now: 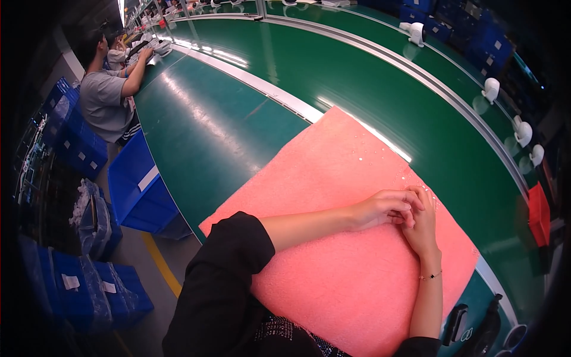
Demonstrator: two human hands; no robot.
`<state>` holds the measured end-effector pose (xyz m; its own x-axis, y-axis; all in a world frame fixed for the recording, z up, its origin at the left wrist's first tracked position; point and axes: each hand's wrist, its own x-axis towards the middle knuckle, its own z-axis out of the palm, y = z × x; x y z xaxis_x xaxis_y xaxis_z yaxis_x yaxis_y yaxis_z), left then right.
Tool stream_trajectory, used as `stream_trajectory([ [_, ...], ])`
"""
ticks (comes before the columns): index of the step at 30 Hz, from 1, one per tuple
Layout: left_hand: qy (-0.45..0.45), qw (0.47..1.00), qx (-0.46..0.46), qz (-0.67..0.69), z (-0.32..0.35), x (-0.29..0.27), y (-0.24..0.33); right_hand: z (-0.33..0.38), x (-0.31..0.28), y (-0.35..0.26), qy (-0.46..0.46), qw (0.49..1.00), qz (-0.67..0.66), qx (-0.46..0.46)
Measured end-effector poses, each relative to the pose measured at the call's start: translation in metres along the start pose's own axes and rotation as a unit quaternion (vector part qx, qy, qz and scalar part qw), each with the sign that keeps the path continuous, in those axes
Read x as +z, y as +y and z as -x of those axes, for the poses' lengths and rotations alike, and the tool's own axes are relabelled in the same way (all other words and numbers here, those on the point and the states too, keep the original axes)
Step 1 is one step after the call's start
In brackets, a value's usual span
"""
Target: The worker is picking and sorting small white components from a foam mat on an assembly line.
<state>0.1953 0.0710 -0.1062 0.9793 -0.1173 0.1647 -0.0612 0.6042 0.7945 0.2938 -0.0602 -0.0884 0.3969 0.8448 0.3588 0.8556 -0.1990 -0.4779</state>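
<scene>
Black fabric is covering the person's upper arms, the left sleeve (220, 273) bunching at the elbow. A pink, fuzzy cloth (309, 190) is lying right in front of the person, spreading aslant over the green worktop (202, 131), and its far corner is reaching over the metal rail (285, 100). Dark items (457, 323) are sitting just beside its near right edge.

Over the cloth's right half, the two bare hands are meeting. The left hand (380, 211) is coming in from the left, its fingers bending loosely and lapping over the right hand (421, 229), which is pointing away from the person; a thin bracelet (430, 276) is circling the right wrist. Whether the fingers are pinching anything small between them, I cannot tell. Tiny pale specks (360, 158) are dotting the cloth beyond the hands.

To the left, a blue bin (134, 196) is standing against the worktop's edge, near a yellow floor line (159, 262). Past the rail, a glossy green belt (369, 89) is curving across the view. At the right, a red container (539, 214) is standing near rounded white parts (491, 90), which are sitting along the belt's far side. Farther up the worktop, a co-worker in a grey shirt (107, 95) is reaching toward it.
</scene>
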Motion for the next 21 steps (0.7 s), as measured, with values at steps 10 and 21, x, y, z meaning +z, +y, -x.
stream_trajectory([
  [10,-0.008,1.000,0.005,0.009,-0.0008,0.0006,-0.0002,0.0004,-0.0013,0.0001,0.004,1.000,-0.003,0.001],
  [21,0.000,1.000,0.000,0.009,0.0006,0.0010,-0.0002,0.0004,0.0013,0.0009,0.016,1.000,-0.003,-0.013],
])
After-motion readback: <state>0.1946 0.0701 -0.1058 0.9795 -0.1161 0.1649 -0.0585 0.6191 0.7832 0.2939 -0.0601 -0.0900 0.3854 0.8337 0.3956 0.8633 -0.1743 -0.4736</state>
